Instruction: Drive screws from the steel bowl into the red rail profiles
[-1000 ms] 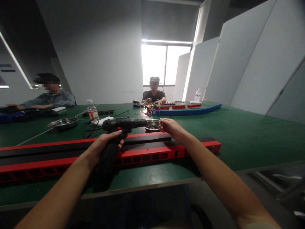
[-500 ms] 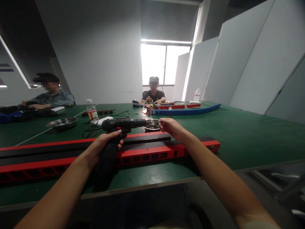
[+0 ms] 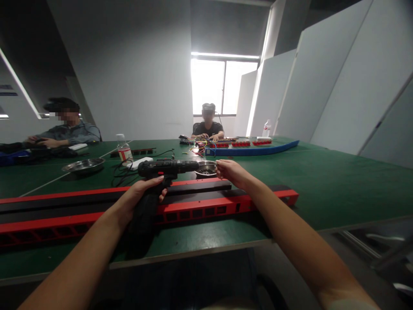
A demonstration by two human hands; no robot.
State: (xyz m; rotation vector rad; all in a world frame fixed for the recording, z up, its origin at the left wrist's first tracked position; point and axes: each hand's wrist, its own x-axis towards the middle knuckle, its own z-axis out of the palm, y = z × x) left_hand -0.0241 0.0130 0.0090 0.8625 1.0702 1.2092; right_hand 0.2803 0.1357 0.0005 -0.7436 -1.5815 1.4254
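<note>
My left hand [image 3: 150, 189] is wrapped round the grip of a black cordless drill [image 3: 169, 167], which lies level with its chuck pointing right. At the drill's tip, my right hand [image 3: 234, 173] is closed in a pinch; whatever sits between the fingertips is too small to make out. Behind the tip stands a small metal bowl [image 3: 206, 165] with dark small pieces in it. Below both hands a long red and black slotted bar [image 3: 200, 209] lies along the table, with a second red-edged bar [image 3: 206, 182] behind it.
On the green table [image 3: 338, 185] to the left are a metal dish [image 3: 84, 165], a bottle [image 3: 124, 150], a white case [image 3: 140, 163] and a black cable. Farther back lie a blue bar [image 3: 254, 149] and coloured wires. Two people sit across the table and at the left.
My hands and the drill hold almost still. The person across the table has lowered a hand slightly.
</note>
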